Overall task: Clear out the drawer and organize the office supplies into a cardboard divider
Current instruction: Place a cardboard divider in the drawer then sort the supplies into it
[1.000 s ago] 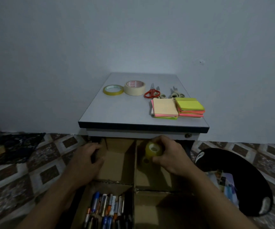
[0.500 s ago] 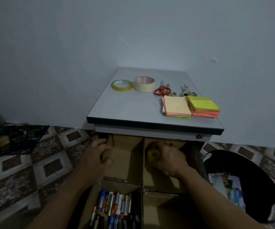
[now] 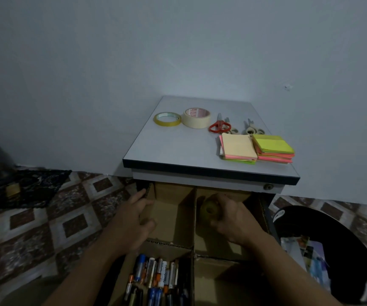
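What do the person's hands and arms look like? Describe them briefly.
No gloves on the left hand or the right hand. Both forearms are bare down to the picture's edge: no sleeves, watch, bracelet or rings show in the dim light.

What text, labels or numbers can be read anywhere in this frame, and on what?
None can be read outright.
Masking tape roll: red print inside the core, too small to read.
Markers in the cardboard divider's near-left compartment: barrel labels, blurred.
Wrappers in the black bin: printed colours, no legible words.
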`<control>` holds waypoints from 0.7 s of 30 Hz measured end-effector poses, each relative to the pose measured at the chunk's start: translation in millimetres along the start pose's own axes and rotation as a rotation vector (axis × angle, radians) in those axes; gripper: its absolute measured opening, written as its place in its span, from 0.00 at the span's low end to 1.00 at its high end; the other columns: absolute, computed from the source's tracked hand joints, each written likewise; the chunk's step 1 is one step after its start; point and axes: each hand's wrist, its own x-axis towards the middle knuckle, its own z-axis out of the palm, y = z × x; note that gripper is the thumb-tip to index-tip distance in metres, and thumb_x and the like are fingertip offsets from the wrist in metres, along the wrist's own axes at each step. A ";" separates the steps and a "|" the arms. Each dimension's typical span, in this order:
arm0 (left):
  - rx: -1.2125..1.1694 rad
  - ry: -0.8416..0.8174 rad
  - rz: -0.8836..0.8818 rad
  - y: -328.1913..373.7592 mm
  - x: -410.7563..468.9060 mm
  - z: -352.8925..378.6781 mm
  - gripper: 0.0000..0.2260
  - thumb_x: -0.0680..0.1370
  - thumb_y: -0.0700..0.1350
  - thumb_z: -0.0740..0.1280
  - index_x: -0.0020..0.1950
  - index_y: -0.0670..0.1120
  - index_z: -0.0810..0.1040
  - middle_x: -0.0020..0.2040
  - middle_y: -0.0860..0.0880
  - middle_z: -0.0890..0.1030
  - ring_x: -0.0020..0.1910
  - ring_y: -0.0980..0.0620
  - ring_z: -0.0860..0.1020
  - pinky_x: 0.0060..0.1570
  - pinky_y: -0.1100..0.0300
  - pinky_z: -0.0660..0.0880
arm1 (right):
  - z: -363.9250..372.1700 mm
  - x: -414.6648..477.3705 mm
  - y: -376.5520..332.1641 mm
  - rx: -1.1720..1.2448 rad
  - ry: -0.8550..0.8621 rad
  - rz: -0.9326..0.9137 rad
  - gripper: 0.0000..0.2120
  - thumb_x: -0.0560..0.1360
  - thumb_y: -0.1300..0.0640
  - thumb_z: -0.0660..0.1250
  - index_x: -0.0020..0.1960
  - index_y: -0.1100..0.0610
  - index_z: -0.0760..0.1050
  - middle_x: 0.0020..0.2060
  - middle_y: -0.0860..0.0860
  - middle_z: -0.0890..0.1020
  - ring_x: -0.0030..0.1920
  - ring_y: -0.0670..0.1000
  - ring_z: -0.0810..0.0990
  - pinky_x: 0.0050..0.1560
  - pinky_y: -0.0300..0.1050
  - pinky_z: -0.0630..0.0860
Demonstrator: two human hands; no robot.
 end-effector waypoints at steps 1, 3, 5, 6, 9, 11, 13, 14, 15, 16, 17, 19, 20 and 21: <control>-0.001 -0.010 -0.008 2.4 -2.9 -2.2 0.23 0.78 0.53 0.69 0.73 0.56 0.69 0.79 0.57 0.56 0.77 0.53 0.55 0.75 0.54 0.55 | -3.7 -5.7 -2.0 0.027 0.013 -0.008 0.20 0.73 0.51 0.72 0.62 0.44 0.70 0.54 0.44 0.79 0.49 0.43 0.80 0.48 0.41 0.80; -0.002 -0.013 -0.005 10.1 -9.7 -8.3 0.24 0.78 0.55 0.69 0.73 0.56 0.69 0.78 0.56 0.60 0.76 0.54 0.58 0.75 0.55 0.58 | -12.7 -18.1 -7.4 0.062 0.050 -0.032 0.19 0.75 0.51 0.71 0.64 0.45 0.71 0.55 0.42 0.78 0.51 0.43 0.79 0.48 0.35 0.76; -0.023 -0.002 0.026 23.2 -16.9 -18.1 0.22 0.78 0.55 0.68 0.71 0.57 0.70 0.73 0.56 0.69 0.69 0.56 0.68 0.69 0.57 0.67 | -23.8 -28.3 -12.9 0.083 0.098 -0.070 0.19 0.76 0.50 0.70 0.65 0.46 0.72 0.55 0.40 0.77 0.54 0.41 0.78 0.47 0.31 0.73; -0.039 0.007 0.048 31.0 -20.2 -24.4 0.20 0.78 0.55 0.68 0.69 0.57 0.72 0.68 0.57 0.72 0.64 0.59 0.71 0.64 0.60 0.71 | -31.0 -32.4 -17.3 0.093 0.123 -0.093 0.18 0.76 0.50 0.70 0.65 0.45 0.72 0.54 0.39 0.78 0.54 0.40 0.78 0.47 0.30 0.73; -0.087 0.056 0.106 57.6 -23.3 -47.5 0.14 0.78 0.54 0.69 0.64 0.60 0.74 0.58 0.61 0.77 0.53 0.63 0.76 0.52 0.67 0.75 | -56.8 -37.1 -36.3 0.143 0.179 -0.148 0.18 0.76 0.50 0.70 0.65 0.44 0.72 0.52 0.38 0.79 0.53 0.36 0.77 0.51 0.32 0.76; -0.156 0.120 0.130 74.7 -17.0 -64.0 0.11 0.78 0.52 0.70 0.59 0.60 0.76 0.54 0.62 0.78 0.53 0.64 0.76 0.50 0.70 0.74 | -75.2 -31.4 -50.1 0.169 0.225 -0.186 0.18 0.76 0.50 0.69 0.65 0.44 0.73 0.52 0.37 0.80 0.53 0.36 0.77 0.52 0.33 0.77; -0.214 0.196 0.175 89.4 -2.0 -80.5 0.09 0.77 0.50 0.71 0.56 0.59 0.77 0.53 0.63 0.79 0.54 0.65 0.76 0.52 0.71 0.73 | -93.7 -17.7 -61.8 0.191 0.264 -0.213 0.16 0.77 0.51 0.69 0.64 0.45 0.75 0.51 0.38 0.81 0.51 0.36 0.78 0.49 0.33 0.77; -0.219 0.227 0.200 96.1 8.7 -88.5 0.09 0.77 0.50 0.71 0.56 0.58 0.78 0.53 0.64 0.79 0.54 0.66 0.76 0.52 0.70 0.72 | -102.3 -6.6 -65.5 0.197 0.281 -0.222 0.15 0.76 0.51 0.70 0.63 0.45 0.76 0.50 0.39 0.81 0.50 0.37 0.79 0.48 0.33 0.76; -0.215 0.241 0.210 101.7 21.2 -95.9 0.09 0.77 0.50 0.71 0.57 0.56 0.79 0.53 0.64 0.79 0.54 0.65 0.76 0.53 0.69 0.72 | -110.3 6.6 -67.9 0.201 0.299 -0.222 0.14 0.76 0.51 0.70 0.61 0.46 0.77 0.49 0.39 0.82 0.49 0.38 0.79 0.47 0.33 0.76; -0.213 0.244 0.202 106.2 35.5 -102.6 0.10 0.77 0.51 0.71 0.58 0.55 0.79 0.54 0.62 0.79 0.55 0.64 0.77 0.54 0.67 0.72 | -117.0 22.1 -68.5 0.216 0.318 -0.213 0.13 0.75 0.51 0.70 0.59 0.48 0.79 0.48 0.40 0.82 0.47 0.38 0.80 0.47 0.35 0.76; -0.218 0.245 0.186 108.6 52.1 -107.5 0.10 0.77 0.51 0.70 0.58 0.54 0.80 0.54 0.61 0.80 0.55 0.63 0.77 0.55 0.64 0.73 | -123.1 38.6 -69.0 0.248 0.334 -0.198 0.12 0.74 0.51 0.71 0.58 0.50 0.80 0.48 0.41 0.83 0.47 0.39 0.81 0.49 0.39 0.77; -0.250 0.253 0.149 110.1 87.8 -113.1 0.12 0.76 0.51 0.71 0.59 0.52 0.81 0.55 0.57 0.81 0.55 0.58 0.79 0.58 0.59 0.74 | -131.3 72.1 -67.2 0.352 0.332 -0.156 0.12 0.73 0.53 0.72 0.56 0.52 0.81 0.48 0.44 0.85 0.49 0.43 0.82 0.55 0.46 0.78; -0.257 0.258 0.132 109.5 105.7 -114.0 0.13 0.76 0.50 0.72 0.60 0.52 0.81 0.55 0.55 0.81 0.55 0.56 0.79 0.58 0.58 0.74 | -134.2 88.5 -66.4 0.392 0.315 -0.138 0.12 0.73 0.53 0.73 0.56 0.52 0.82 0.48 0.45 0.85 0.50 0.45 0.82 0.57 0.48 0.78; -0.250 0.261 0.116 108.1 122.6 -113.7 0.14 0.76 0.50 0.72 0.61 0.51 0.81 0.56 0.53 0.81 0.55 0.55 0.78 0.57 0.59 0.73 | -136.1 104.4 -65.5 0.403 0.295 -0.119 0.12 0.73 0.54 0.73 0.56 0.53 0.81 0.49 0.47 0.84 0.51 0.47 0.82 0.57 0.49 0.78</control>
